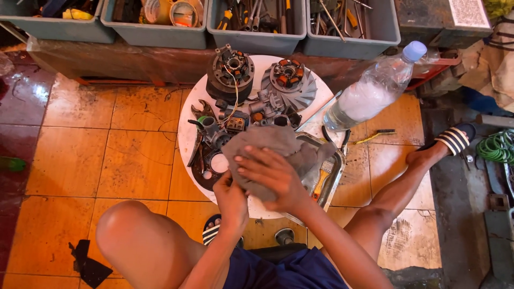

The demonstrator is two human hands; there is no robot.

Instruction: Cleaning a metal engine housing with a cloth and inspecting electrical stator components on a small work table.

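Floor: orange tiled floor (pixel 80 155), cracked in places, with the person seated low over it, knees spread.
Bins: grey tool bins (pixel 257 27) line the far wall, filled with screwdrivers, pliers and oddments.
Table: a small round white table (pixel 187 134) between the knees carries the engine parts.
Bottle: a clear plastic bottle (pixel 369 91) with a pale cap leans at the table's right edge.
Metal tray: a steel tray (pixel 334 171) at the right of the table, holding a yellow-handled brush (pixel 322 179).
Parts: a dark stator assembly (pixel 230 75), a finned fan wheel (pixel 292 80) and smaller castings lie apart, untouched by either hand.
Rag: a grey rag (pixel 267 144) bunched over the near part of the table, between both hands.
Right hand: right hand (pixel 273 176) lies flat on the rag, fingers (pixel 249 160) spread and pressing down.
Left hand: left hand (pixel 230 198) pinches the rag's near edge; whatever is wrapped inside is hidden.
Progress: judged as wiping mid-way; disassembly looks done, and the other parts appear still greasy.
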